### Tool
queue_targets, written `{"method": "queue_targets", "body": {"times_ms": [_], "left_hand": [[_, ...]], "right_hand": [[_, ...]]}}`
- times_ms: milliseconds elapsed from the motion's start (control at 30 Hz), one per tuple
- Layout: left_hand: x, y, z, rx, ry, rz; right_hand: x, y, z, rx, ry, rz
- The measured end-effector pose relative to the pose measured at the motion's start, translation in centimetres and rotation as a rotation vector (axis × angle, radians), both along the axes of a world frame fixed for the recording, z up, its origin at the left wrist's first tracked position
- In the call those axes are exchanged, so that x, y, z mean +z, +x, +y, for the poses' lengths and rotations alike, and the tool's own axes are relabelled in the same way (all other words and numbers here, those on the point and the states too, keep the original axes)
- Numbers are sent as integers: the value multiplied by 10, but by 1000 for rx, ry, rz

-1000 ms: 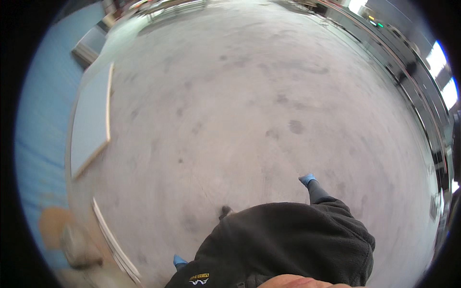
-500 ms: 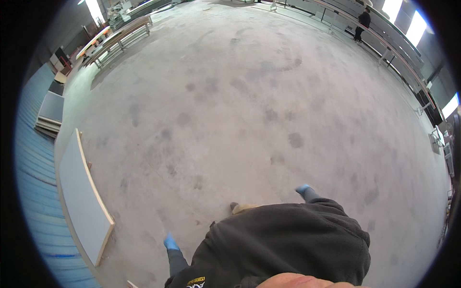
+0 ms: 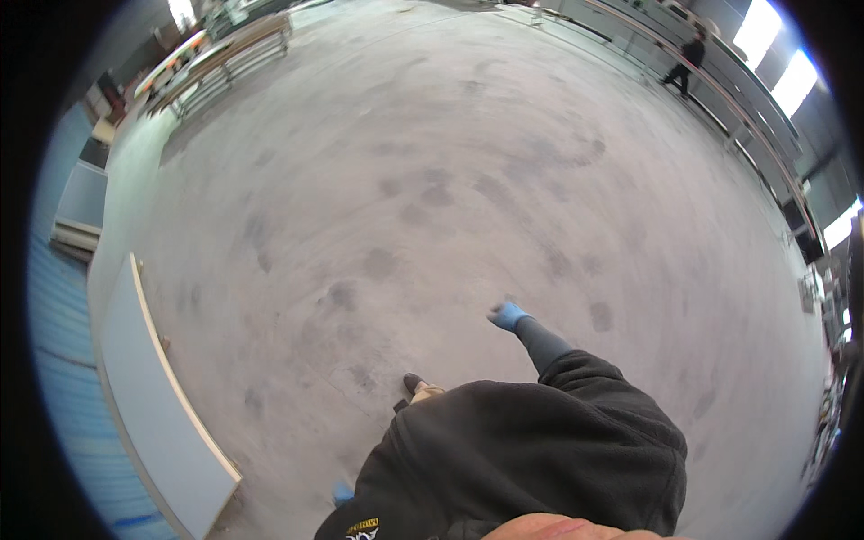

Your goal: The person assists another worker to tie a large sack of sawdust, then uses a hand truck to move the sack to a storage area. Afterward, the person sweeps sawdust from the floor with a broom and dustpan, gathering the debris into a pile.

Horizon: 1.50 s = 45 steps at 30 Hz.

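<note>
My right hand (image 3: pixel 508 315), in a blue glove with greyish fingertips, swings out ahead of my body above the floor. Its fingers look loosely curled in, with no object visible in them. Down by my left side, only a small blurred patch of my blue-gloved left hand (image 3: pixel 343 492) shows past the dark jacket (image 3: pixel 504 441); its fingers are hidden. Neither hand touches anything that I can see. One dark shoe (image 3: pixel 412 382) and a bit of tan trouser leg stick out in front of the jacket.
Grey concrete floor (image 3: pixel 432 216) with dark smudges stretches ahead. On the left, a large pale panel (image 3: pixel 162 405) leans near a blue corrugated wall (image 3: pixel 67 378), with stacked panels (image 3: pixel 81 198) beyond. A long rack (image 3: pixel 225 63) stands far left. Far right, a person (image 3: pixel 688 65) walks beside long rails.
My right hand has swung forward and to the left, while the left hand has dropped back mostly behind my jacket. The leaning panel sits lower in view. The distant person has taken a stride.
</note>
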<state>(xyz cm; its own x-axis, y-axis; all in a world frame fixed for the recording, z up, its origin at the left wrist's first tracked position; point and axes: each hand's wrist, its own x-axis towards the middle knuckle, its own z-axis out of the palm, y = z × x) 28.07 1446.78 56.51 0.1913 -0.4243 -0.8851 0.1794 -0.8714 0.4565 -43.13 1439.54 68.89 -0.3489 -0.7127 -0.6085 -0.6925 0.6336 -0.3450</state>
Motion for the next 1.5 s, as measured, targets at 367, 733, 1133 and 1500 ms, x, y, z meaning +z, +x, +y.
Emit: {"method": "queue_targets", "body": {"times_ms": [367, 733, 1133, 1500], "left_hand": [[48, -137, -592, -206, -576, -296], [57, 0, -809, 479, -119, -237], [16, 216, -1304, -1059, 22, -938], [39, 374, -1999, 216, -380, -544]], "right_hand": [[-75, -117, -195, 160, 435, -13], [-30, 28, -1075, 311, -142, 197], [-83, 184, -1510, 4, 406, -108], [-160, 308, -1927, 907, 272, 251]]}}
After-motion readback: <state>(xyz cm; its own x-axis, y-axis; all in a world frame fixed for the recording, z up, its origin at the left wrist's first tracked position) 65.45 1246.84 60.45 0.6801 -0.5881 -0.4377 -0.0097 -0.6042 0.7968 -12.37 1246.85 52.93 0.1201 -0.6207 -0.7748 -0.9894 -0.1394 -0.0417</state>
